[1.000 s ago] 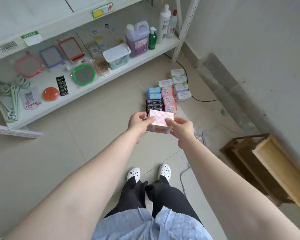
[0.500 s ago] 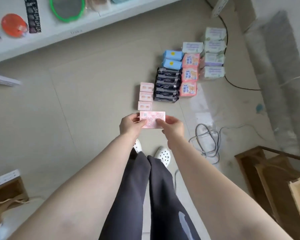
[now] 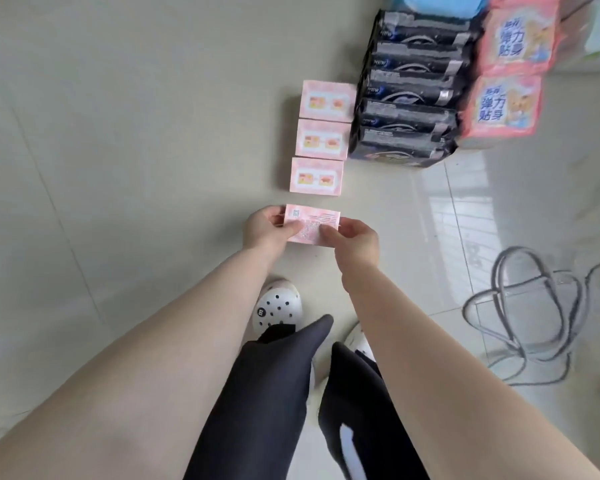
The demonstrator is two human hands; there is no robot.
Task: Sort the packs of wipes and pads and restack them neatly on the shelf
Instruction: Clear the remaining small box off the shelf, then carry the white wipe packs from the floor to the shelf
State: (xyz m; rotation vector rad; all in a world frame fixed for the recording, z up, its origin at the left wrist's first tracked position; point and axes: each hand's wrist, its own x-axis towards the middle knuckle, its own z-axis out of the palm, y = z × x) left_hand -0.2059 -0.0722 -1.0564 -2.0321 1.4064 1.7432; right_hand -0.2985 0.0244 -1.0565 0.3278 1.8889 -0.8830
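Both hands on one pink pack (image 3: 312, 224), held low over the floor (image 3: 118, 133), whether it touches the tile can't tell. Left hand (image 3: 267, 230) grips its left end, thumb on the top face, fingers (image 3: 278, 216) curled round the far edge. Right hand (image 3: 355, 237) grips the right end, thumb pressed on top, fingers wrapped behind. Pack is level, long side left-right, printed face with a small code square facing up. Just beyond it, a column of three matching pink boxes (image 3: 321, 138) sits on the floor, edges touching one another, nearest one close to the held pack but apart from it. Right of that column, touching it, a row of black packs (image 3: 409, 91) stands on edge, packed tight. Further right, two orange-pink packs (image 3: 506, 71) with blue lettering, one behind the other, against the black row. A blue pack (image 3: 440, 1) shows at the top edge, cropped. Pale packs (image 3: 596, 36) at the top right corner, blurred, can't read them. Grey cable (image 3: 527, 327) coiled loose on the floor to the right, well apart from the packs. White perforated clog (image 3: 278, 306) below the hands, dark trousers (image 3: 274, 393) underneath.
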